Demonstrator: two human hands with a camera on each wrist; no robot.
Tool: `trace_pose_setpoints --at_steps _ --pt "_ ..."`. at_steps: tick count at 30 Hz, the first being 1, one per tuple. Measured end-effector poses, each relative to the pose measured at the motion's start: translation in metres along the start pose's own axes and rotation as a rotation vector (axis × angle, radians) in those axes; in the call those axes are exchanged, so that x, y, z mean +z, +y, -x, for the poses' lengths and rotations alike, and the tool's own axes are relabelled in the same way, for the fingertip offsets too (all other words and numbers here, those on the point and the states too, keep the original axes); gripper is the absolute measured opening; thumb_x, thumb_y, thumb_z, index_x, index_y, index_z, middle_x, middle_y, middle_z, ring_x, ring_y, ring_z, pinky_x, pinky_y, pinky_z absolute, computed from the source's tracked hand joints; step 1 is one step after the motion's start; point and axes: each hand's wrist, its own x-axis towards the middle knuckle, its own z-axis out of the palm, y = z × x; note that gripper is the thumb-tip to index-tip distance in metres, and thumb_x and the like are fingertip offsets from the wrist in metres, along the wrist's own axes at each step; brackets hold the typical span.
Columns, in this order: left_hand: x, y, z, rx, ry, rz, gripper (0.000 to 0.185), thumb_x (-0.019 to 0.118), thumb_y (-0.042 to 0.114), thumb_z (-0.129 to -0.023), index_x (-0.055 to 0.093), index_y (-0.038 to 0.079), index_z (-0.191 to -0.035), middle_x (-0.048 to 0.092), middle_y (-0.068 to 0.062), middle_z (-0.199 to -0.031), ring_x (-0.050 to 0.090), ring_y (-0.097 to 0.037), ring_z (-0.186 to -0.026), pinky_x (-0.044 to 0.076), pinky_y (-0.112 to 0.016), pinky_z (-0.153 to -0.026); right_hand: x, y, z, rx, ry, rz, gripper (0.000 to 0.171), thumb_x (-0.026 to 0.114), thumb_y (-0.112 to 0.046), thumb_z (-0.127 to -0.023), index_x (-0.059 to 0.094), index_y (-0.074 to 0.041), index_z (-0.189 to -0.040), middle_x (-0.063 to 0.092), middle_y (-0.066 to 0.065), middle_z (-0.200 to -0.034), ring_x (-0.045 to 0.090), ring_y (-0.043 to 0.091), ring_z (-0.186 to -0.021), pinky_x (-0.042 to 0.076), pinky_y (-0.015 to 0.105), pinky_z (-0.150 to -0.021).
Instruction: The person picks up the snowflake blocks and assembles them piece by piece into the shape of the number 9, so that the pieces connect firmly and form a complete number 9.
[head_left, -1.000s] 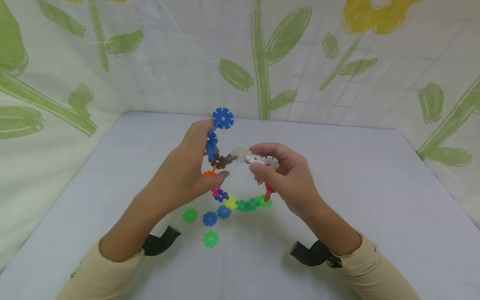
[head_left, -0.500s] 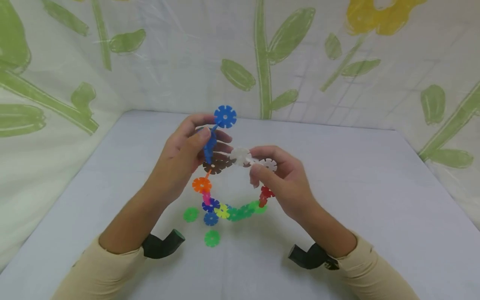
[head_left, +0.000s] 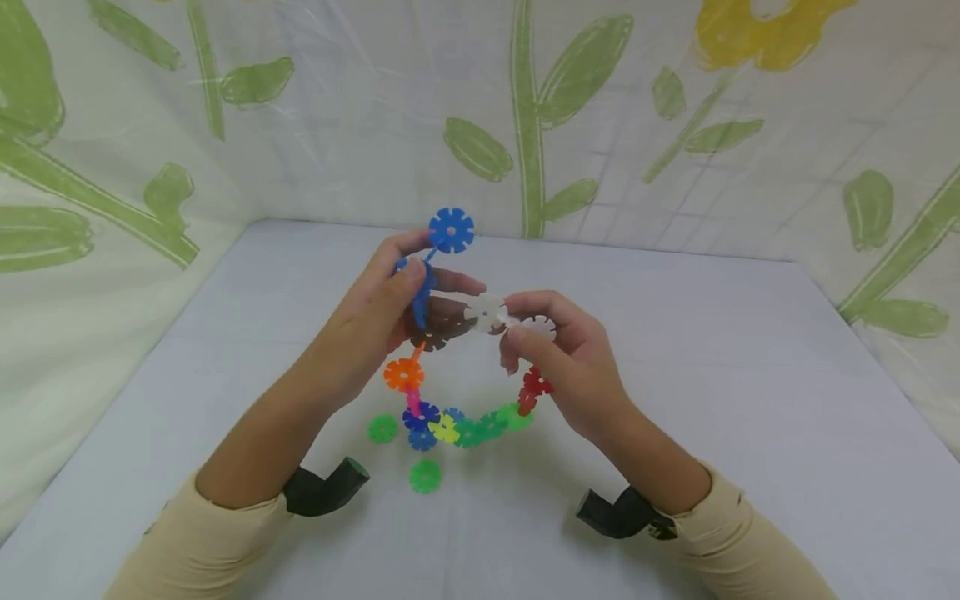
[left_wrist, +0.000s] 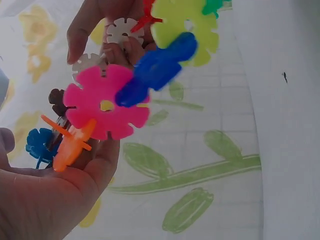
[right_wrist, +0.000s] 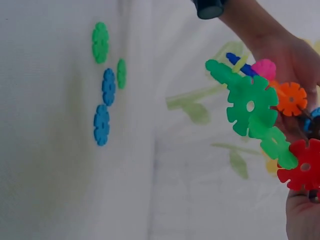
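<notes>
Many-coloured snowflake-disc chain [head_left: 450, 425], looped

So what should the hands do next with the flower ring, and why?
Probably push the white disc into the brown disc. The left hand holds the blue and brown end, the right hand pinches the white end, and the two ends meet there, where the ring of discs seems to close.

You hold a chain of slotted plastic snowflake discs [head_left: 450, 367] looped into a ring above the table: blue at the top, brown and white across, orange, pink, yellow, green and red hanging below.
</notes>
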Motion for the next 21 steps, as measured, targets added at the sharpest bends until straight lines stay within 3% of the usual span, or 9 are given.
trace_pose_setpoints --at_steps 4,9,12,16,19,21 --pt "-0.001 0.000 0.000 -0.014 -0.028 0.094 0.048 0.034 0.031 -0.109 0.023 0.016 -0.153 0.058 -0.015 -0.133 0.067 -0.033 -0.111 0.054 -0.039 -0.091 -0.001 0.002 -0.001 -0.022 0.010 -0.084 0.023 0.052 -0.004 -0.097 0.061 0.000 -0.118 0.066 0.011 -0.097 0.062 0.023 -0.075 0.056 0.030 -0.072" --pt "0.000 -0.002 -0.001 -0.042 -0.134 0.101 0.045 0.033 0.023 -0.108 0.029 0.009 -0.151 0.056 -0.018 -0.132 0.068 -0.035 -0.106 0.055 -0.044 -0.089 -0.002 0.005 -0.002 -0.039 0.008 -0.139 0.025 0.051 -0.003 -0.097 0.065 -0.011 -0.116 0.064 0.012 -0.096 0.061 0.021 -0.076 0.056 0.029 -0.071" --pt "-0.002 -0.004 -0.001 -0.039 -0.201 0.069 0.044 0.035 0.021 -0.107 0.033 0.007 -0.149 0.057 -0.019 -0.128 0.069 -0.037 -0.096 0.055 -0.045 -0.089 -0.004 0.006 -0.003 -0.036 0.005 -0.104 0.025 0.050 -0.004 -0.096 0.063 -0.008 -0.117 0.064 0.013 -0.095 0.061 0.023 -0.078 0.056 0.030 -0.070" --pt "-0.006 -0.006 0.001 0.028 -0.256 0.058 0.041 0.041 0.021 -0.107 0.040 0.005 -0.145 0.057 -0.019 -0.121 0.065 -0.036 -0.082 0.055 -0.043 -0.086 -0.012 0.004 -0.007 -0.025 0.003 -0.036 0.027 0.052 -0.005 -0.097 0.059 -0.001 -0.122 0.064 0.013 -0.107 0.063 0.027 -0.093 0.056 0.031 -0.081" --pt "-0.006 -0.007 0.002 0.072 -0.285 0.048 0.039 0.051 0.019 -0.105 0.045 0.002 -0.140 0.057 -0.017 -0.121 0.063 -0.035 -0.081 0.056 -0.042 -0.085 -0.020 -0.001 -0.011 -0.126 -0.014 0.042 0.037 0.059 -0.011 -0.099 0.050 0.006 -0.131 0.058 0.015 -0.127 0.058 0.033 -0.114 0.051 0.037 -0.096" --pt "-0.004 -0.007 0.002 0.068 -0.303 0.026 0.038 0.058 0.015 -0.102 0.047 0.002 -0.137 0.058 -0.017 -0.122 0.065 -0.034 -0.088 0.057 -0.043 -0.084 -0.023 -0.009 -0.013 -0.254 -0.032 0.150 0.050 0.063 -0.019 -0.099 0.046 0.010 -0.136 0.051 0.017 -0.139 0.048 0.038 -0.127 0.044 0.043 -0.105"
